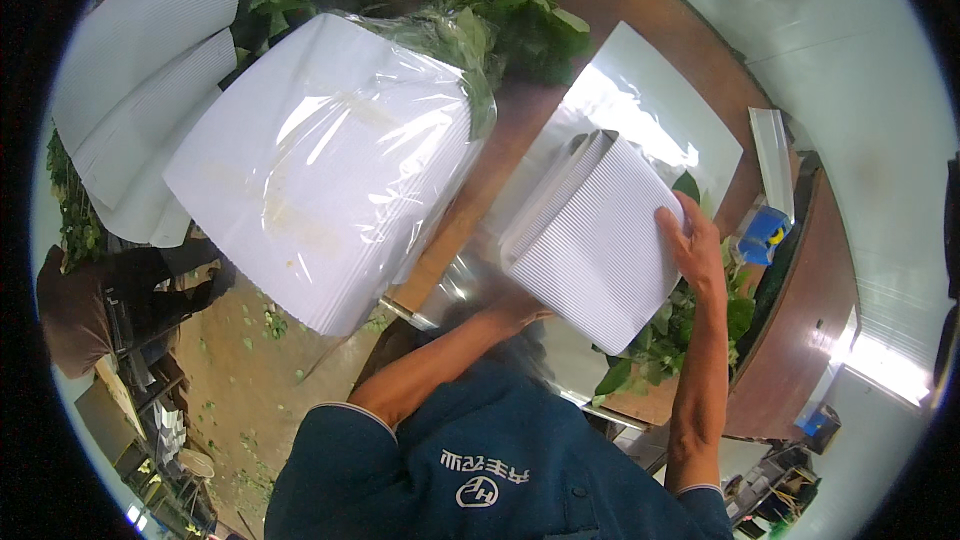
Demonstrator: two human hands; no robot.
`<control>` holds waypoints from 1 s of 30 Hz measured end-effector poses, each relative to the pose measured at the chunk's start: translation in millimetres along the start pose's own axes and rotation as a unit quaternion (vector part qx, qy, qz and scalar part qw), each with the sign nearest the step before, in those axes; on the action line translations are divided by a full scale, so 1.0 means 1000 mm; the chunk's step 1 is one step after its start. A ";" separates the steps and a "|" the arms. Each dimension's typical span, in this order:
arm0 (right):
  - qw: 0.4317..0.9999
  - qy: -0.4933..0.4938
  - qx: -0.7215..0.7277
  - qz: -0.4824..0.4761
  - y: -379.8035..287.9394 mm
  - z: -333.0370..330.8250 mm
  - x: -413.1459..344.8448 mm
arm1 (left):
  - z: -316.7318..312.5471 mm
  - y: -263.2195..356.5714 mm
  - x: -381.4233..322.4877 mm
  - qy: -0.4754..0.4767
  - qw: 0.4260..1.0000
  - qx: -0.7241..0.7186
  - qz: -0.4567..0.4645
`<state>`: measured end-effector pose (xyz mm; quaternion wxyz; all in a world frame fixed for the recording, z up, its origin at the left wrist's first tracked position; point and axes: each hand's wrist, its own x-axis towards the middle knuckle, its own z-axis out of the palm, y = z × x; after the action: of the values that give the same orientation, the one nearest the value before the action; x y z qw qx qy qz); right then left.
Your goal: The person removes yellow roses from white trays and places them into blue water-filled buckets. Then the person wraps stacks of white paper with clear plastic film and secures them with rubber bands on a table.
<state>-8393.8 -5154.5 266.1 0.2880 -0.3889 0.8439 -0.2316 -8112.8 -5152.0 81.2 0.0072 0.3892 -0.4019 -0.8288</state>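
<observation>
A folded piece of white corrugated board stands out in front of me over a shiny sheet-covered part of the table. My right hand grips its right edge, thumb on the ribbed face. My left hand is at its lower left edge, the fingers hidden behind the board. Under and beyond the folded board lies a glossy flat sheet. Green leafy stems show beside the board, below my right hand.
A large stack of white corrugated sheets in clear plastic stands at left, with more white sheets beyond. Leafy branches lie at the far side. A blue tape dispenser sits at right. Another person is at far left.
</observation>
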 end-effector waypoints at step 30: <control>0.937 0.324 -0.042 -0.127 0.009 0.089 -0.046 | -0.051 -0.006 -0.040 0.233 0.545 0.756 0.278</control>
<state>-8314.6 -5127.5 209.5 -0.0495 -0.4084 0.8441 -0.3438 -8050.2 -5168.2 83.6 0.0335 0.2990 -0.9521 -0.0555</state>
